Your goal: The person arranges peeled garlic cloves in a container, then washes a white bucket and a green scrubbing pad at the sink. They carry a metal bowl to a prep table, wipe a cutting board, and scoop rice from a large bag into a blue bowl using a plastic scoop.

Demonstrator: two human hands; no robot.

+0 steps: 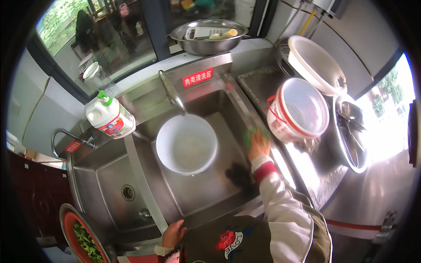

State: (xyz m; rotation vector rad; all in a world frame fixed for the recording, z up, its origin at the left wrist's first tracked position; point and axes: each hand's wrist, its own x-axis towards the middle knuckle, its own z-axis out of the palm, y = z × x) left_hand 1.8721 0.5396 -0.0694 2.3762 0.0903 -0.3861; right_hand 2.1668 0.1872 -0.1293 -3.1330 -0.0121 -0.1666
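My right hand (259,146) presses a green scouring cloth (247,138) onto the right rim of the stainless steel sink. Nearest to my left hand (174,233) is the sink's front edge; its fingers are loosely bent and hold nothing I can see. A white plastic bucket (186,144) stands in the right basin (204,194), below the curved faucet (171,93), with a little cloudy liquid apparently at its bottom. The left basin (111,177) shows two drain fittings.
A detergent jug (113,118) with a green pump stands behind the divider. On the right counter are a red-rimmed clear bucket (283,115), a pale basin (292,49) and a utensil container (338,144). A steel bowl (197,47) sits on the sill; greens (87,243) fill a red colander lower left.
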